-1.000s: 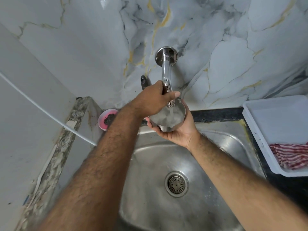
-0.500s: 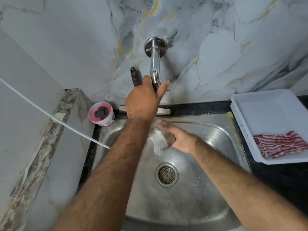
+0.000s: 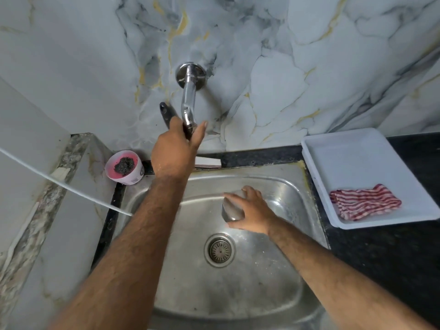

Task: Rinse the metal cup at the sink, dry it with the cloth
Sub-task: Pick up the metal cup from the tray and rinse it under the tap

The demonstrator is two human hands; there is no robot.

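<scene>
1. Metal cup (image 3: pixel 232 209) held low inside the sink (image 3: pixel 250 294), above and a little right of the drain (image 3: pixel 220 250). Cup tipped on its side; which way its mouth faces cannot be told, as the surface is blurred.
2. Right hand (image 3: pixel 252 214) grips the cup from the right and above. Fingers (image 3: pixel 234 196) wrapped over the cup's top, thumb under its lower edge, so the fingers are closed around the cup.
3. Left hand (image 3: pixel 175 151) raised to the tap (image 3: pixel 189 101), which juts from the marble-patterned wall (image 3: pixel 309 67). Thumb and fingers curl around the tap's lower end; the hand hides the spout tip. Whether water runs cannot be told.
4. Dark lever-like piece (image 3: pixel 165 113) shows just left of the tap, partly behind the left hand.
5. Cloth (image 3: pixel 364 204), red and white striped, lies crumpled in the near corner of a white tray (image 3: pixel 357 158). Tray sits on the dark table (image 3: pixel 381 258) to the right of the sink, well apart from the cup.
6. Small pink tub (image 3: pixel 125 167) with a dark scrubber inside stands at the sink's back left corner.
7. Pale bar-shaped thing (image 3: pixel 208 162) lies on the ledge behind the sink, partly hidden by the left wrist.
8. White tube or cord (image 3: pixel 66 184) slants in from the left and ends at the sink's left rim.
</scene>
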